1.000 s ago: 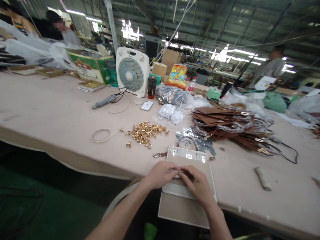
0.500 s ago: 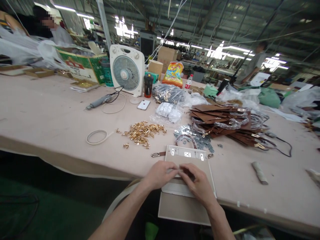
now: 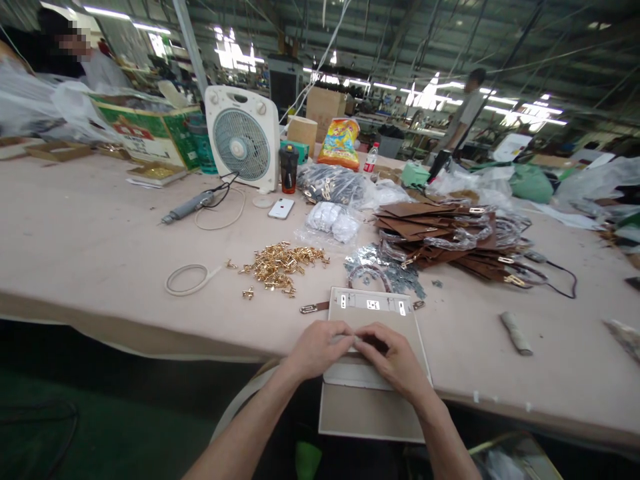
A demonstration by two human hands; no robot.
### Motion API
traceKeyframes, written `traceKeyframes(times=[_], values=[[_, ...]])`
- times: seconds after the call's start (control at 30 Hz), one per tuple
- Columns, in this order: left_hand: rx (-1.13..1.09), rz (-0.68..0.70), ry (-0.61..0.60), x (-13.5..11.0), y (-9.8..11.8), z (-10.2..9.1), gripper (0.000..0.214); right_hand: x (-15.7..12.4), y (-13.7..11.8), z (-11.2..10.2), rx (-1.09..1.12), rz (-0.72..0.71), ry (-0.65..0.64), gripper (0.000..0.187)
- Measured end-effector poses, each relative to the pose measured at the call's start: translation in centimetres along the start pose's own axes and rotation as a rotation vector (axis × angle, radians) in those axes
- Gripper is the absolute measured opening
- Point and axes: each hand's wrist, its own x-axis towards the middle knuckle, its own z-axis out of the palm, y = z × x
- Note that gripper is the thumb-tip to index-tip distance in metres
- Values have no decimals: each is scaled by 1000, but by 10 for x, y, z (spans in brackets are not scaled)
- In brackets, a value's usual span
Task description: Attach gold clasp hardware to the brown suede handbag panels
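A flat beige bag panel (image 3: 400, 337) lies at the table's front edge, its lower flap (image 3: 370, 410) hanging over. White stickers run along its top, a curved handle (image 3: 369, 270) lies behind it, and a brown strap with a metal buckle (image 3: 314, 308) sticks out at its left. Over the panel's middle, my left hand (image 3: 323, 347) and my right hand (image 3: 390, 353) meet at the fingertips. Both are closed in a pinch around something too small to make out. Beyond them sits a heap of gold metal fittings (image 3: 280, 267), with thin silver plates (image 3: 373, 257) to its right.
Brown bag pieces (image 3: 440, 233) are stacked at the right, near a grey roll (image 3: 517, 333). A tape ring (image 3: 186, 280), an electric screwdriver (image 3: 187, 207), a phone (image 3: 281, 209) and a box fan (image 3: 243, 140) stand or lie leftward. Two people (image 3: 463, 110) are in the background.
The camera view has shifted slightly, so the table things appear a little further left. My hands keep the same pinch over the panel. The person at the back right has moved left.
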Motion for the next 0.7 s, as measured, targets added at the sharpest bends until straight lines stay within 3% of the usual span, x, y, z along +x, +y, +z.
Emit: traceKeyframes(times=[0.37, 0.7], values=[[-79, -10, 17, 0, 0, -3, 19, 2, 2, 6, 75, 22, 44, 23], [-49, 1, 128, -5, 1, 1, 19, 11, 8, 7, 114, 75, -35, 26]])
